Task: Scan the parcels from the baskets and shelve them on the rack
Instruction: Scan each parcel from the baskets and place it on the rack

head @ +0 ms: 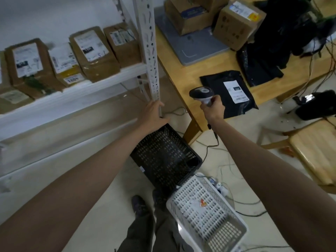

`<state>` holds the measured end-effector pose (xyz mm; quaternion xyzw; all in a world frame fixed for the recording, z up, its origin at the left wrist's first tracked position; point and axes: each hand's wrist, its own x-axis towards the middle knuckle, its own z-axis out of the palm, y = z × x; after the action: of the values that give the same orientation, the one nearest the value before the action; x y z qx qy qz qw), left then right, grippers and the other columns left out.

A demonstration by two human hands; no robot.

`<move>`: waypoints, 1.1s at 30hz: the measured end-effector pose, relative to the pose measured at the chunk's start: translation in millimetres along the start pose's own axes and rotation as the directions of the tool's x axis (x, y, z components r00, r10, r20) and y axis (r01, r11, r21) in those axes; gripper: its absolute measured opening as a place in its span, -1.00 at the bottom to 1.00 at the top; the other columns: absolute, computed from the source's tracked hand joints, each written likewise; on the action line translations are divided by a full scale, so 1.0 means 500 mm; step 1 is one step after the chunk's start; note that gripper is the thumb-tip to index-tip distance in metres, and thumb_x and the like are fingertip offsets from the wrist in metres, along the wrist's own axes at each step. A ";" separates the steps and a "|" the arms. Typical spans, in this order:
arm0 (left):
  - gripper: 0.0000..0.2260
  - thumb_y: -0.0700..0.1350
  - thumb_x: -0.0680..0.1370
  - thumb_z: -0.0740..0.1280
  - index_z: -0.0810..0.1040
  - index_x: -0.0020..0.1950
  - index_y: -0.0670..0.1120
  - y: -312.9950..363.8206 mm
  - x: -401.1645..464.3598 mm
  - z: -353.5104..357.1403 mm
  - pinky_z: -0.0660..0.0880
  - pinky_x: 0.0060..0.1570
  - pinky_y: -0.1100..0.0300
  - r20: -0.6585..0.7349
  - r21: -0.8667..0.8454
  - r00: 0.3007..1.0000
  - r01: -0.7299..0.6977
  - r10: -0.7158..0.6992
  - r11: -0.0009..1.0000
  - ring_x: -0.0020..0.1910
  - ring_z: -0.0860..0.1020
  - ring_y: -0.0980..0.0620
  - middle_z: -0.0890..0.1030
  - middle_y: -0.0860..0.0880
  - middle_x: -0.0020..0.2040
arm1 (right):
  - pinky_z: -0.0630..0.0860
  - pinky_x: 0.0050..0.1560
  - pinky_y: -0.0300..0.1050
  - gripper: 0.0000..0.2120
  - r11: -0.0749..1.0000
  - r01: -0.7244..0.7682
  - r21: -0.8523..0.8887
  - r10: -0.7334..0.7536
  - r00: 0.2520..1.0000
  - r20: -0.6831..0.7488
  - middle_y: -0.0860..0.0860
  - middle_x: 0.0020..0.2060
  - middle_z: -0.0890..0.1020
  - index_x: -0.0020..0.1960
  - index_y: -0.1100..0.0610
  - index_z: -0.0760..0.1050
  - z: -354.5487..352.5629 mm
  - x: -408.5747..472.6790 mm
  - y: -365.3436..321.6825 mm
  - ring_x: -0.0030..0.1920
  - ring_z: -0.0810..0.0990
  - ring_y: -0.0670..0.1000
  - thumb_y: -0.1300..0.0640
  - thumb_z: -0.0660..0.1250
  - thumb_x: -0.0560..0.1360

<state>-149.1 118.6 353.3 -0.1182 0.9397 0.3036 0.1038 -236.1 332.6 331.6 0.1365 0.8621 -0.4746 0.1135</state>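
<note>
You've got dim, flat indoor light w/ soft shadows, motion blur smearing labels left of the rack post (pixel 149 44), fisheye bending at edges.

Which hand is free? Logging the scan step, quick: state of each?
Left hand: grips the rack post.
Right hand: holds the scanner.

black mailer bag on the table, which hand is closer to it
Right. The right hand, gripping the scanner, is just left of the black mailer bag. The left hand holds the rack post, farther left.
</note>
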 end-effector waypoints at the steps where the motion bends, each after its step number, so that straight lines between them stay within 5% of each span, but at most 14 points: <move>1: -0.53 0.07 0.52 0.45 0.45 0.36 -0.05 -0.003 0.004 0.017 0.40 0.14 0.10 0.016 0.002 1.000 0.006 -0.006 1.000 0.33 0.42 -0.07 0.45 -0.06 0.37 | 0.50 0.01 -0.06 -0.64 1.000 -0.020 0.003 0.020 1.000 0.002 0.12 0.08 0.57 0.30 0.22 0.41 0.005 0.015 0.011 0.05 0.55 0.07 0.27 0.39 0.54; 7: -0.53 0.08 0.53 0.43 0.42 0.37 -0.03 -0.036 0.025 0.082 0.43 0.25 -0.04 0.077 -0.019 0.997 0.032 -0.031 0.999 0.31 0.42 -0.07 0.46 -0.05 0.35 | 0.50 0.00 -0.05 -0.62 0.993 -0.113 -0.022 0.114 0.991 0.068 0.20 0.21 0.56 0.38 0.21 0.34 0.044 0.077 0.070 0.17 0.58 0.16 0.24 0.30 0.60; 10: -0.51 0.08 0.54 0.43 0.41 0.40 -0.05 -0.057 0.030 0.095 0.40 0.26 -0.01 0.081 -0.026 0.996 0.038 -0.036 0.999 0.35 0.38 -0.07 0.46 -0.05 0.38 | 0.56 0.15 0.05 -0.60 0.994 -0.096 -0.046 0.100 0.991 0.084 0.22 0.26 0.55 0.42 0.20 0.32 0.060 0.094 0.081 0.24 0.57 0.21 0.23 0.28 0.61; 14: -0.52 0.06 0.55 0.43 0.42 0.41 -0.06 -0.078 0.037 0.103 0.37 0.24 0.06 0.070 -0.024 0.996 0.050 -0.049 0.998 0.38 0.36 -0.08 0.46 -0.06 0.39 | 0.58 0.03 0.01 -0.56 0.996 -0.081 -0.042 0.085 0.991 0.107 0.20 0.24 0.55 0.46 0.16 0.29 0.071 0.112 0.092 0.19 0.59 0.20 0.13 0.31 0.63; 20: -0.50 0.05 0.55 0.43 0.41 0.44 -0.06 -0.109 0.035 0.100 0.33 0.30 0.06 0.071 -0.033 0.995 0.074 -0.072 0.997 0.42 0.33 -0.09 0.43 -0.06 0.42 | 0.59 0.21 0.17 -0.58 0.994 -0.080 -0.073 0.086 0.993 0.084 0.24 0.29 0.52 0.45 0.18 0.27 0.080 0.128 0.091 0.26 0.57 0.23 0.23 0.29 0.64; 33: -0.52 0.06 0.53 0.44 0.44 0.39 -0.04 -0.138 0.022 0.101 0.26 0.14 0.18 0.057 -0.039 0.997 0.063 -0.060 0.997 0.37 0.35 -0.07 0.47 -0.06 0.38 | 0.63 0.12 0.16 -0.66 0.992 -0.057 -0.112 0.062 0.997 0.046 0.21 0.22 0.55 0.39 0.17 0.30 0.089 0.123 0.073 0.16 0.62 0.20 0.14 0.26 0.65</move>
<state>-133.8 92.7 272.6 -0.1405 0.9260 0.3225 0.1370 -278.2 321.5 259.7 0.1438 0.8796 -0.4258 0.1561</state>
